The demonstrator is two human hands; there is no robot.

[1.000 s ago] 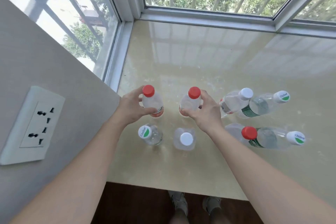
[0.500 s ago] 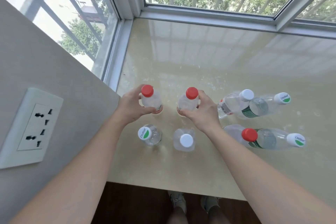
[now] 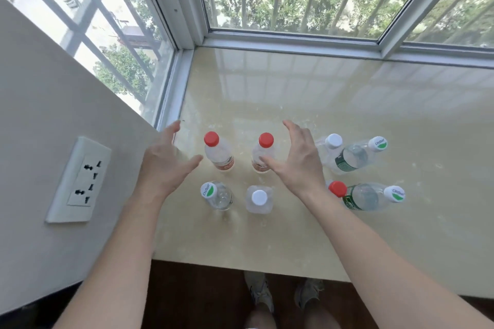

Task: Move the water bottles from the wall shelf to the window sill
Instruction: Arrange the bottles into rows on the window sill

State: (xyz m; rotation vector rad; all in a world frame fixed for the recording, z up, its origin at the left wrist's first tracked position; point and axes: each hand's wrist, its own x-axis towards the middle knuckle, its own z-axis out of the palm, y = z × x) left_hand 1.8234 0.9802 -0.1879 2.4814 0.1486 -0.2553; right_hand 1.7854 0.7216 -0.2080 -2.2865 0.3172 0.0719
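Several clear water bottles stand upright on the beige window sill [image 3: 267,93]. Two red-capped bottles, the left one [image 3: 217,152] and the right one [image 3: 263,153], stand side by side in the back row. My left hand [image 3: 165,160] is open just left of the left one, not touching it. My right hand [image 3: 296,157] is open beside the right one, its thumb close to the bottle's body. In front stand a green-and-white-capped bottle [image 3: 216,195] and a white-capped bottle [image 3: 259,199]. Several more bottles [image 3: 358,157] stand to the right, partly hidden by my right hand.
A white wall with a power socket [image 3: 80,181] bounds the left side. Window frames with bars [image 3: 280,37] close the sill at the back and left. The sill's front edge [image 3: 240,267] drops to a dark floor where my shoes [image 3: 283,294] show.
Both hands have let go of the two red-capped bottles and opened, pulling slightly outward. The bottles stay standing where they were set. The camera has tilted up a little.
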